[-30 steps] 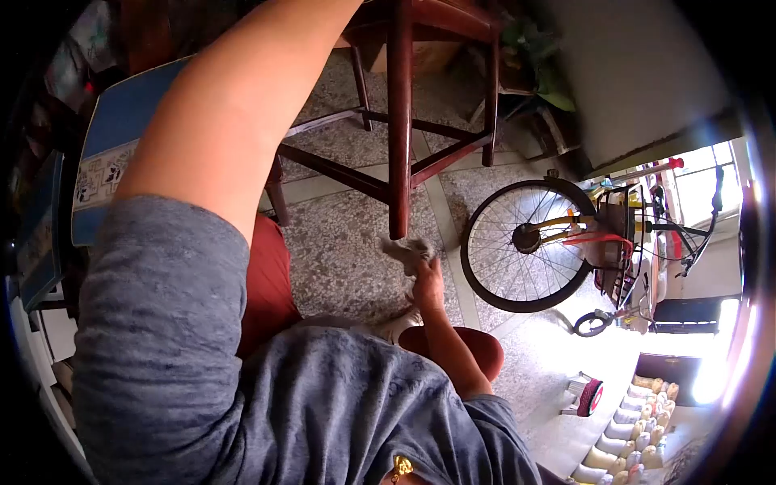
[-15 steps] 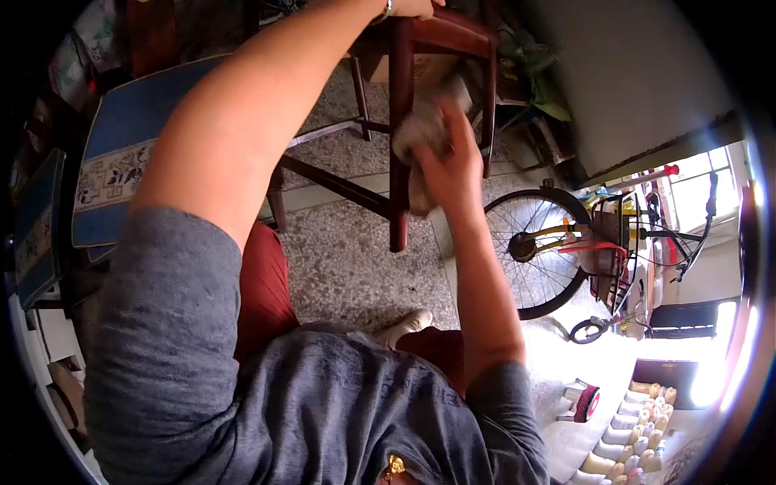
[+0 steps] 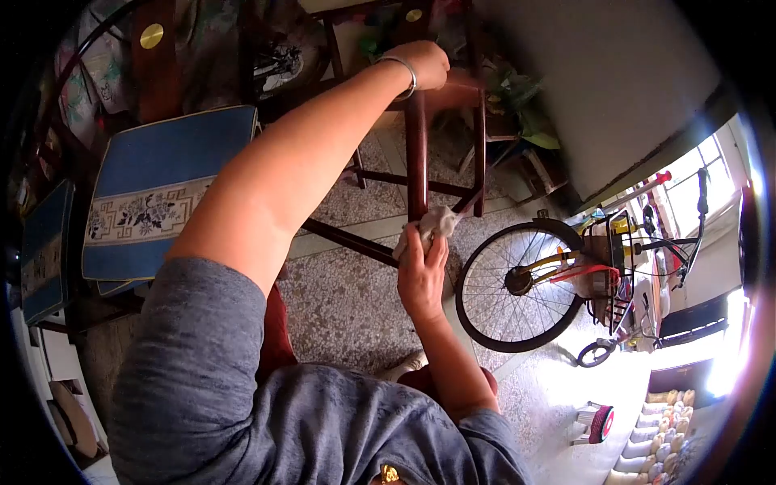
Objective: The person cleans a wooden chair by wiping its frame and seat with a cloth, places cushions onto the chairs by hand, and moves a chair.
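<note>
- Grey speckled stone floor (image 3: pixel 331 303) is spreading below a dark-red wooden chair leg (image 3: pixel 417 153).
- Leg is running lengthwise between the hands, right hand (image 3: pixel 420 283) sitting nearer its lower end.
- Right fingers are clamping a crumpled greyish-white cloth (image 3: pixel 440 223), apparently touching the leg.
- Left hand (image 3: pixel 427 65) is curling near leg's top; can't tell whether it's gripping.

Grey T-shirt (image 3: pixel 339 416), mottled like marl, creased across the front. Left sleeve (image 3: pixel 194 331) short, loose, plain hem above the elbow; right sleeve (image 3: pixel 493 440) matching. Left hand (image 3: pixel 430 65) bare, with a silver-coloured bracelet (image 3: pixel 413 82), narrow and rounded, around the wrist. Right hand (image 3: pixel 421 283) bare. Gold-coloured pendant (image 3: pixel 390 473) at the neckline, cut by the lower edge, shape unclear. Trousers (image 3: pixel 276 333) brick red. One pale shoe (image 3: pixel 406 365), partly covered.
</note>
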